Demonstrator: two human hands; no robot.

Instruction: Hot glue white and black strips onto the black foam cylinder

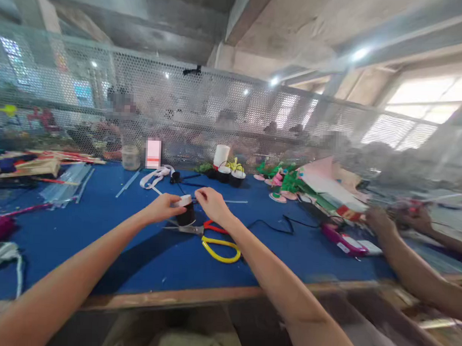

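Note:
My left hand [164,208] is closed on the side of a small black cup [186,217] with a white top, tilted slightly above the blue table. Just right of the cup's rim, the thumb and fingers of my right hand [212,201] are pinched together; whatever they hold is too small to make out. Scissors [221,250] with one yellow and one red handle lie under my right wrist, their blades pointing left below the cup. A white ribbon [153,178] lies curled behind my left hand.
Small black-and-white cups [237,178] stand at the back near a white roll [221,155]. Clear sticks [67,185] are piled left. Green and pink figures [289,181] stand right. A magenta glue gun [344,240] lies beside a co-worker's arm [413,260]. Perforated mesh [203,101] backs the table.

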